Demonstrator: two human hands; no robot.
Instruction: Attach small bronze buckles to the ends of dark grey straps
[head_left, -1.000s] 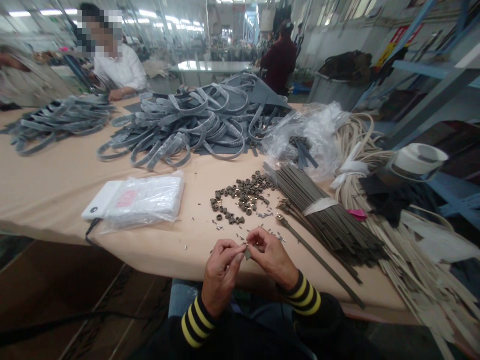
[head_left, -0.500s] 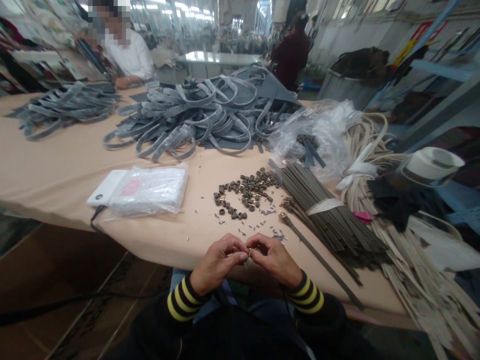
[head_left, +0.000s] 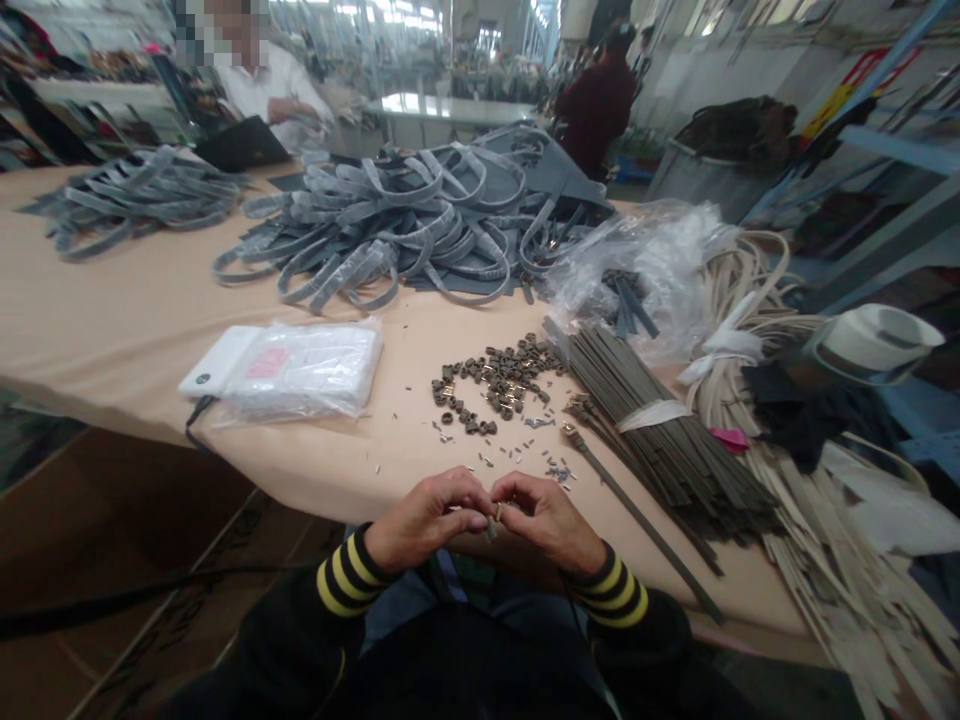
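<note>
My left hand (head_left: 431, 517) and my right hand (head_left: 546, 515) meet at the near table edge, fingertips pinched together on one small metal piece (head_left: 496, 513) with a dark bit hanging under it. Just beyond the hands lie several tiny loose metal bits (head_left: 517, 455). A heap of small dark loops with brass parts (head_left: 496, 382) sits farther out. A single thin dark strap with a brass end (head_left: 637, 515) lies to the right of my right hand.
A tied bundle of dark thin straps (head_left: 660, 430) and cream straps (head_left: 817, 540) fill the right side. A white power bank (head_left: 214, 362) lies left beside a plastic bag (head_left: 307, 368). Grey strap piles (head_left: 405, 230) lie behind. A person in white (head_left: 270, 80) sits at the far side.
Both hands have drawn slightly nearer to my body at the table edge, still pinching the small piece. The person in white has shifted and now has a dark object in front.
</note>
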